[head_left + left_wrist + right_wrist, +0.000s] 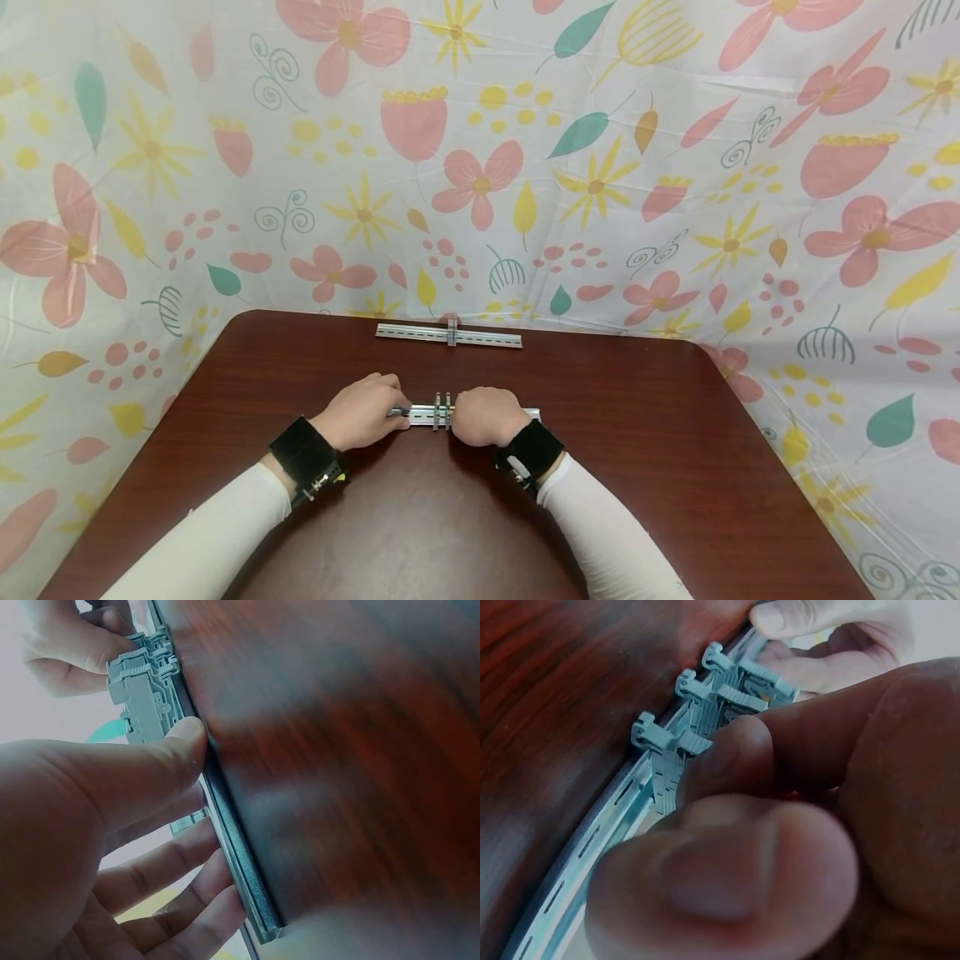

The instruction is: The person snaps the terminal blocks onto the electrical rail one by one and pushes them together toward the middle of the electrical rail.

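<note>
A slotted metal DIN rail lies across the middle of the table. My left hand grips its left part, the thumb along the front edge and the fingers spread behind. Slim grey terminal blocks stand upright on the rail between my hands. In the right wrist view three show side by side, and my right hand pinches the nearest terminal block between thumb and index finger. The right fingers hide part of that block, and the right hand covers a stretch of rail in the head view.
Farther back on the dark wooden table lies a second DIN rail with a grey block mounted near its middle. A flower-patterned curtain hangs right behind the table and along its sides.
</note>
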A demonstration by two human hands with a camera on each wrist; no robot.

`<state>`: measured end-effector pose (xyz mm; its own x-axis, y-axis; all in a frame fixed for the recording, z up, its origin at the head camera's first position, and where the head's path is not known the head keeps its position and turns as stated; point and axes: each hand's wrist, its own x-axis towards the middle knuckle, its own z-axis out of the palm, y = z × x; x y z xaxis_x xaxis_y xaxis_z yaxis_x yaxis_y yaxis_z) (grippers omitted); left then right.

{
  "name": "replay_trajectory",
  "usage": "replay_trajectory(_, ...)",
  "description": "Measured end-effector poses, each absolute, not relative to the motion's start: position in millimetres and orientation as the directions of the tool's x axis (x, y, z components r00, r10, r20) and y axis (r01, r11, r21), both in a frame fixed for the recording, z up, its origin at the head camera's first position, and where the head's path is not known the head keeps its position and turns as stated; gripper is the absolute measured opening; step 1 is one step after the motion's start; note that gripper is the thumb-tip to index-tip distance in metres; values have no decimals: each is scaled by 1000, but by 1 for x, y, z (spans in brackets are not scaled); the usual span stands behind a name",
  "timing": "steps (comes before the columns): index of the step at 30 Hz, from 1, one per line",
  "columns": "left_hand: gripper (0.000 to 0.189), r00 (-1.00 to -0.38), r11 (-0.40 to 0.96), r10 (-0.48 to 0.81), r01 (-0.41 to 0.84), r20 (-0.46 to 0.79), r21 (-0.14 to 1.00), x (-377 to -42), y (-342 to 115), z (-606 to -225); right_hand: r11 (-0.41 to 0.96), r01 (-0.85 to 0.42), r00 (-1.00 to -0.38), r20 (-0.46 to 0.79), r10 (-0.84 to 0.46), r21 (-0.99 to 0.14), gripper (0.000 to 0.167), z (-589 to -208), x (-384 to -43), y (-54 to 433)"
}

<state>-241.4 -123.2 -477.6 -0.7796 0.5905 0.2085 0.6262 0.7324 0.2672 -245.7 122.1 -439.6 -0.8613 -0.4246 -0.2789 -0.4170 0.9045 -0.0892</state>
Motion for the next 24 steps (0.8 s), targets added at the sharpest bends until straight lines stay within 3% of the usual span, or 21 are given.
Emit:
replay_trajectory(9,16,-773,726,597,634,215,265,-241,-123,-477,898,-436,-856,-279,-435,-62,36,-439,-244,121)
replay_trajectory(24,17,-771,724,599,637,216,266,-239,-123,-475,903,-410,-851,-303,-430,-130,44,-439,-248,127)
